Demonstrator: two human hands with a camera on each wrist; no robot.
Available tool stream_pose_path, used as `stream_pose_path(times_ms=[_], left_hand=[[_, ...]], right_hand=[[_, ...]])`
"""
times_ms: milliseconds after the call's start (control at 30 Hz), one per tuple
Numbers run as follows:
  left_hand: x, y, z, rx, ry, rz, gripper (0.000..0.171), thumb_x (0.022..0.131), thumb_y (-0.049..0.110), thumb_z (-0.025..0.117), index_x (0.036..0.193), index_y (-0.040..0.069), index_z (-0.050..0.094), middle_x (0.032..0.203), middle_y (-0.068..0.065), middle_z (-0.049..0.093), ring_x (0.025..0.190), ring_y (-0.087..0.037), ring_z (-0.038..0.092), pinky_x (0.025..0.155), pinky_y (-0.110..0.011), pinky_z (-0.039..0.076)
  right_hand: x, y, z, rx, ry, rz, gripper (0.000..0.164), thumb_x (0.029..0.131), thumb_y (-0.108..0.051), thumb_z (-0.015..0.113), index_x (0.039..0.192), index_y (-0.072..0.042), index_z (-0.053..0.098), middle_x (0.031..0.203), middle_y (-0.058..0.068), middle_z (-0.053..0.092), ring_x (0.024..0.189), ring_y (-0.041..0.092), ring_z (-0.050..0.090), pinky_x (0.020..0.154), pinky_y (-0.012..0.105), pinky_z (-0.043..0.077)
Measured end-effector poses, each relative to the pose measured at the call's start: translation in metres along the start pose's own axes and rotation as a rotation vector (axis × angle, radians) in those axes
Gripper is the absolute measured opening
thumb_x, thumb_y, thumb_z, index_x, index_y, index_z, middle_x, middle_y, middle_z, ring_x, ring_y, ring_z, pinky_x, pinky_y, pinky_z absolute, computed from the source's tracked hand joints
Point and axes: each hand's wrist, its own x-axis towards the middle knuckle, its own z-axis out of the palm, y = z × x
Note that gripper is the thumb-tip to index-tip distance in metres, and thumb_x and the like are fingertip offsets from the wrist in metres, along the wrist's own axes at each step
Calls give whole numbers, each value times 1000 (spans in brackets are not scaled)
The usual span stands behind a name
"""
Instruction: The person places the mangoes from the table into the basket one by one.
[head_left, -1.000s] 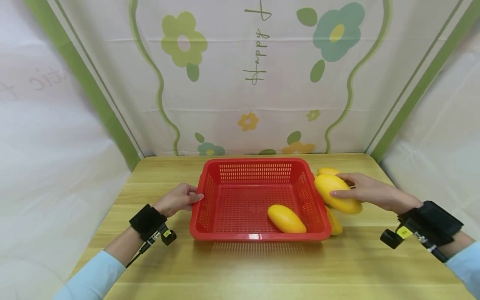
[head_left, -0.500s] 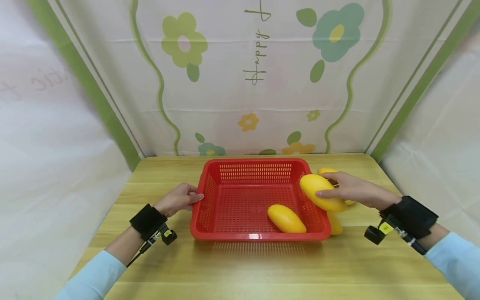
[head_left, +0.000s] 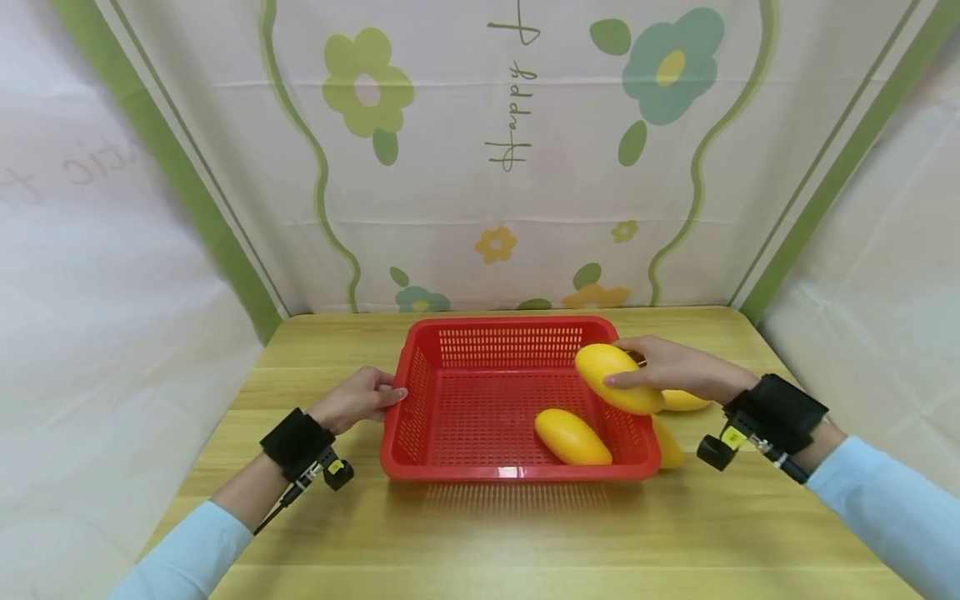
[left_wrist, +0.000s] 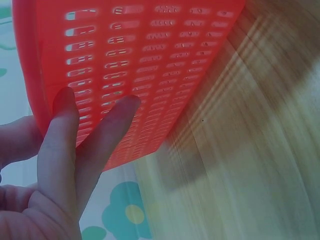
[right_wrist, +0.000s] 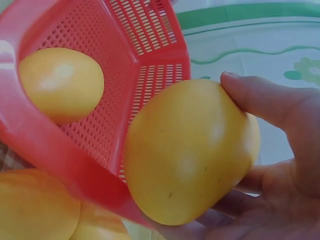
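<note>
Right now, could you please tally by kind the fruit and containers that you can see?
Basket: 1
Mangoes: 4 visible (1 inside the basket, 1 in the right hand, 2 beside the basket; the hand may hide more)
Total: 5 visible

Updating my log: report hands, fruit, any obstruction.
Left hand gripping red basket. Right hand holding yellow fruit at basket's right rim. Second fruit inside. Nothing visibly in the way.

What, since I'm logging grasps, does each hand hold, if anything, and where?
Right hand: a yellow oval fruit, by opposite sides. Left hand: a red rectangular perforated plastic basket, by its left rim.
</note>
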Motion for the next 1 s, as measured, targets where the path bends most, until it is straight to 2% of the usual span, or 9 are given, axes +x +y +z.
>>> stream_pose_path(times_ms=[167,333,500,700,900,1000], left_hand=[[0,1,0,-2,-5,11,34,99,8,51,122,-18,52,110,-35,65,89,-32,70,79,-41,60],[0,1,0,2,-15,28,36,99,8,51,123,-19,50,110,-35,65,90,-33,70,79,-40,60],[1,2,0,5,2,11,35,98,8,52,121,-18,52,109,-34,66,89,-32,70,79,-40,60],[1,2,1,6,12,-5,33,98,8,52,120,-16,54,108,-33,67,88,-32,70,79,-41,60],[1,0,1,-1,5,1,33,99,8,51,120,-18,53,108,-34,66,89,-32,70,81,-44,59],[0,0,1,-7,4,5,32,99,7,50,119,-19,52,107,-33,67,88,-32,70,79,-43,60]], right_hand=[[9,-5,1,16,-25,-8,67,87,-43,66,135,-1,45,114,13,57,103,27,51,89,41,47],[18,-8,2,-14,-24,-6,64,86,-42,68,132,-1,48,111,13,58,102,28,51,90,44,47],[27,-11,4,-48,-17,-18,68,85,-40,69,133,2,46,112,15,56,104,30,49,92,48,45],[39,-12,7,-64,-35,-48,59,84,-36,71,126,-1,52,105,13,57,99,28,51,87,43,47],[52,-11,12,-109,-59,-36,57,84,-35,72,126,-2,53,104,12,58,99,28,52,89,46,46],[57,-11,14,-140,-59,-30,63,85,-34,71,132,1,49,113,16,57,102,31,50,94,51,44]])
